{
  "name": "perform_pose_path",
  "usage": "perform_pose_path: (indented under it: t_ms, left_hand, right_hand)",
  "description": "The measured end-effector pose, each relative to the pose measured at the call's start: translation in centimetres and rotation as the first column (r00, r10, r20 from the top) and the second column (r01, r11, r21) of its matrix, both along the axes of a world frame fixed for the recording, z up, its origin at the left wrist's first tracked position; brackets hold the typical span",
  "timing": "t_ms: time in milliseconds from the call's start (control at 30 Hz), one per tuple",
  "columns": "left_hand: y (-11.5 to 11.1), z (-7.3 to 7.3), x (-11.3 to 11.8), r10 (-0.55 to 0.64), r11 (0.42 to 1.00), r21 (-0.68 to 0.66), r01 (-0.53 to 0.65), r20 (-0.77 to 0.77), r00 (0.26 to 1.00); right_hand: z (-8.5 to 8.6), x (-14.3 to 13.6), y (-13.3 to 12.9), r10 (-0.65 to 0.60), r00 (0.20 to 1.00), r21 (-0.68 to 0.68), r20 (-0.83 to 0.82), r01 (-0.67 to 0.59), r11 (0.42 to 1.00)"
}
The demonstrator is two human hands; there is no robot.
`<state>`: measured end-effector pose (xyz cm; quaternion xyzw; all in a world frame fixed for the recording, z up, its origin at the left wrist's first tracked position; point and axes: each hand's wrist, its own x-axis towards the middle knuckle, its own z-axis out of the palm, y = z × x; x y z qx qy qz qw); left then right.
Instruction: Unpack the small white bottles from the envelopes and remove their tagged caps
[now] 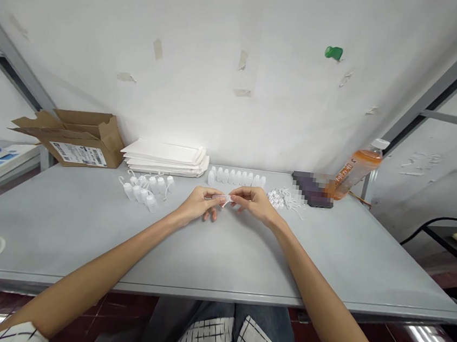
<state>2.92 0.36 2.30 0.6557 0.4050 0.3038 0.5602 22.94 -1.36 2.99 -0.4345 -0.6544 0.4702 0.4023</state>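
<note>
At the middle of the table both hands meet over a small white plastic bottle point(218, 196), which lies sideways between them. My left hand point(199, 203) pinches its body. The fingers of my right hand point(254, 201) are closed on the white cap point(229, 199) at its other end, and a short white string hangs there. Behind the hands stands a row of small white bottles without caps point(236, 178). To the left is a group of capped bottles with string loops point(145, 189). Loose white caps point(275, 198) and strings point(290, 201) lie just right of my right hand.
An open cardboard box point(81, 136) and a stack of white paper sheets or envelopes point(164, 157) sit at the back left. At the back right are a dark phone point(319, 194) and a leaning bottle of orange drink point(357, 171). A wall closes off the table's rear.
</note>
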Motion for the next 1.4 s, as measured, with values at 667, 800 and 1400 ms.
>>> perform_pose_path:
  t_ms: [667,800,1400]
  left_hand:
    - [-0.1,0.3,0.1,0.000,0.988,-0.151,0.016,0.107,0.994]
    - [0.0,0.0,-0.1,-0.015,0.979,-0.199,0.043,0.138,0.990]
    - [-0.2,0.1,0.1,-0.023,0.983,-0.176,0.051,0.158,0.987]
  right_hand:
    - [0.4,-0.4,-0.3,-0.011,0.994,0.010,-0.104,0.012,1.000]
    - [0.7,-0.4,-0.5,-0.018,0.989,-0.014,-0.149,0.016,1.000]
    - [1.3,-0.1,-0.7,-0.025,0.992,-0.042,-0.127,0.020,0.999]
